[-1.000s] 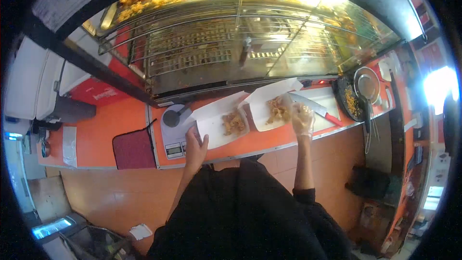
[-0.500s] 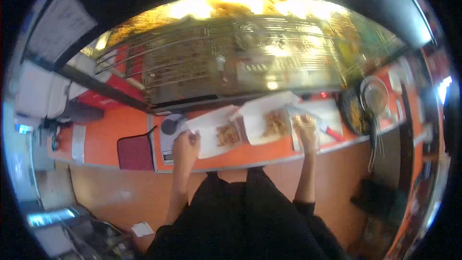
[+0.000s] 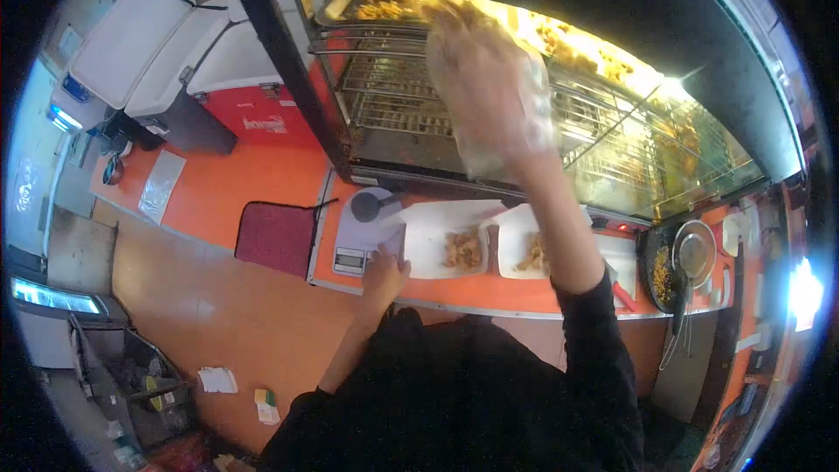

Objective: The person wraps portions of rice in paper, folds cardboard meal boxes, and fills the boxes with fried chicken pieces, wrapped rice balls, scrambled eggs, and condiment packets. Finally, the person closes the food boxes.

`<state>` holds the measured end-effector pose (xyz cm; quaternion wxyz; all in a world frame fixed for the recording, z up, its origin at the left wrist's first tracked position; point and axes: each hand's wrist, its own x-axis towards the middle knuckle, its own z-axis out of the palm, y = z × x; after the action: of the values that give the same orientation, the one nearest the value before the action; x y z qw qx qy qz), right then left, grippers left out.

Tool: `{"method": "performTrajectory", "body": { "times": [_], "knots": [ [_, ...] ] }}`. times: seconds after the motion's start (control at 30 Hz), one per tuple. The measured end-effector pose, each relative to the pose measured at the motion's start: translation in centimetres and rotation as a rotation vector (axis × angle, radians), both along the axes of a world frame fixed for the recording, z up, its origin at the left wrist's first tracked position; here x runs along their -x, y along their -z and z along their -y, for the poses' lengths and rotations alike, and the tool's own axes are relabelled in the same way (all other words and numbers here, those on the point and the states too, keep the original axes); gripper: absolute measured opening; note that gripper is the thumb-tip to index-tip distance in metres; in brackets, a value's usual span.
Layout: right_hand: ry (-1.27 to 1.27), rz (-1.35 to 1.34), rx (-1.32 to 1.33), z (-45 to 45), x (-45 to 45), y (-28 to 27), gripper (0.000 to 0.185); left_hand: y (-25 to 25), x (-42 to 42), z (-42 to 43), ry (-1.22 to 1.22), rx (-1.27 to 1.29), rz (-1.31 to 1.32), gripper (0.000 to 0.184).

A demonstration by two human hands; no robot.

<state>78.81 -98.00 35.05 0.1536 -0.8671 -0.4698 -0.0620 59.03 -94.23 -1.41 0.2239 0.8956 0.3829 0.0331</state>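
My right hand point(image 3: 489, 92), in a loose clear plastic glove, is raised in front of the lit glass food cabinet point(image 3: 411, 144), near its upper shelf. Motion smears its fingers, so I cannot see whether they hold anything. My left hand point(image 3: 385, 278) rests at the counter's front edge, fingers stretched out beside the kitchen scale point(image 3: 352, 260), apparently holding nothing. A dark round item point(image 3: 364, 206) sits on the scale. Two open white cardboard boxes stand to the right: the left box point(image 3: 426, 240) and the right box point(image 3: 514, 232), partly behind my right forearm. Both contain brown food pieces.
A pan point(image 3: 651, 275) of yellow-brown bits and a wire strainer point(image 3: 696, 249) stand at right, near a red-handled knife point(image 3: 623, 297). Further left are a maroon mat point(image 3: 275, 238) and a red cooler point(image 3: 262, 118). A food tray point(image 3: 380, 7) sits high in the cabinet.
My right hand has risen from the counter by the knife to the cabinet's upper shelf. My left hand has moved from beside the left box to the scale's front corner. The view has shifted.
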Motion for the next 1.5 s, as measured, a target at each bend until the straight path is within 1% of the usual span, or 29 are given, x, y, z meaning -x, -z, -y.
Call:
{"method": "performTrajectory", "body": {
  "times": [0.03, 0.07, 0.13, 0.23, 0.33, 0.37, 0.53, 0.57, 0.6, 0.67, 0.7, 0.73, 0.8, 0.83, 0.9, 0.93, 1.0, 1.03, 1.07, 1.1, 1.13, 1.2, 1.23, 1.27, 1.3, 1.37, 1.4, 1.47, 1.5],
  "knots": [
    [-0.087, 0.303, -0.076, -3.2, -3.7, 2.8, 0.034, 1.0, 0.1, -0.2, 0.030, 0.040, 0.006, 0.069],
    [-0.095, 0.399, -0.099, -5.7, -6.2, 4.0, 0.034, 1.5, 0.3, -0.7, 0.061, 0.079, 0.010, 0.069],
    [-0.047, 0.396, -0.070, -9.0, -8.8, 4.0, 0.035, 0.8, 1.0, -1.6, 0.133, 0.140, -0.009, 0.068],
    [0.022, 0.346, -0.058, -11.7, -11.0, 4.1, 0.036, -2.7, 2.2, -2.2, 0.209, 0.228, -0.051, 0.062],
    [0.051, 0.328, -0.106, -12.4, -11.2, 3.9, 0.037, -1.1, 3.4, -3.6, 0.299, 0.221, -0.078, 0.061],
    [0.058, 0.323, -0.138, -12.3, -11.0, 3.9, 0.038, -2.6, 3.3, -4.3, 0.336, 0.315, -0.140, 0.064],
    [0.044, 0.363, -0.306, -8.0, -5.0, 3.2, 0.041, -0.9, 4.5, -5.2, 0.417, 0.310, -0.043, 0.065],
    [0.057, 0.393, -0.271, -6.6, -3.1, 3.3, 0.041, -0.8, 4.3, -5.2, 0.413, 0.301, -0.001, 0.064],
    [0.115, 0.469, -0.101, -5.2, -1.6, 3.6, 0.032, -1.4, 4.0, -5.1, 0.435, 0.313, -0.011, 0.064],
    [-0.019, 0.484, -0.415, -1.9, 2.1, 4.1, 0.027, -3.2, 3.2, -5.0, 0.428, 0.428, -0.125, 0.062],
    [-0.008, 0.455, -0.455, -0.4, 3.3, 4.9, 0.026, -0.8, 3.7, -4.8, 0.466, 0.308, 0.058, 0.062],
    [-0.002, 0.427, -0.496, 1.3, 4.1, 6.0, 0.028, -1.0, 3.7, -4.6, 0.471, 0.311, 0.060, 0.062],
    [0.040, 0.227, -0.312, 5.2, 5.9, 7.9, 0.025, -2.3, 3.3, -4.3, 0.431, 0.327, 0.045, 0.055],
    [0.053, 0.244, -0.222, 6.7, 6.6, 9.7, 0.027, -2.9, 3.2, -4.8, 0.440, 0.322, 0.046, 0.055],
    [0.034, 0.252, -0.066, 9.8, 6.6, 15.9, 0.029, -4.3, 3.0, -6.1, 0.492, 0.486, -0.228, 0.049],
    [0.001, 0.239, 0.002, 11.3, 6.2, 20.4, 0.030, -6.2, 2.6, -6.5, 0.504, 0.483, -0.232, 0.049],
    [0.113, 0.453, 0.098, 12.9, 6.2, 30.0, 0.035, -12.2, 0.8, -6.8, 0.610, 0.544, -0.304, 0.041],
    [0.133, 0.446, 0.098, 13.1, 6.0, 32.6, 0.035, -14.8, -0.4, -6.3, 0.637, 0.519, -0.167, 0.033],
    [0.133, 0.350, 0.089, 13.0, 5.7, 34.5, 0.038, -16.8, -2.0, -5.7, 0.664, 0.494, -0.027, 0.026],
    [0.130, 0.256, 0.079, 13.0, 5.6, 35.3, 0.040, -17.9, -3.8, -5.0, 0.752, 0.274, 0.176, 0.024],
    [0.145, 0.255, 0.076, 13.2, 5.6, 34.8, 0.040, -18.9, -5.7, -4.3, 0.827, 0.051, 0.381, 0.029],
    [0.232, 0.042, 0.036, 13.6, 5.3, 33.0, 0.037, -22.1, -10.0, -2.3, 0.946, -0.362, 0.567, 0.037],
    [0.265, 0.338, 0.026, 14.8, 4.8, 32.6, 0.031, -22.6, -11.9, -1.4, 0.990, -0.560, 0.608, 0.036],
    [0.370, 0.282, -0.021, 16.7, 4.2, 32.1, 0.027, -22.9, -13.6, -0.9, 1.027, -0.760, 0.646, 0.034],
    [0.472, 0.225, -0.067, 18.6, 3.2, 30.9, 0.023, -23.0, -15.3, -0.9, 1.029, -0.761, 0.642, 0.034],
    [0.625, 0.129, -0.047, 23.1, -0.4, 32.7, 0.025, -22.4, -17.7, -1.3, 0.943, -0.996, 0.663, 0.027],
    [0.683, 0.098, -0.061, 25.4, -2.5, 33.7, 0.026, -22.1, -18.2, -1.5, 0.945, -0.998, 0.657, 0.027],
    [0.703, 0.092, -0.130, 26.9, -5.6, 33.4, 0.025, -21.5, -18.8, -2.0, 0.916, -1.180, 0.733, 0.022],
    [0.741, -0.165, -0.104, 27.0, -6.7, 31.5, 0.028, -21.5, -18.7, -2.1, 0.921, -1.182, 0.722, 0.022]
  ]
}}
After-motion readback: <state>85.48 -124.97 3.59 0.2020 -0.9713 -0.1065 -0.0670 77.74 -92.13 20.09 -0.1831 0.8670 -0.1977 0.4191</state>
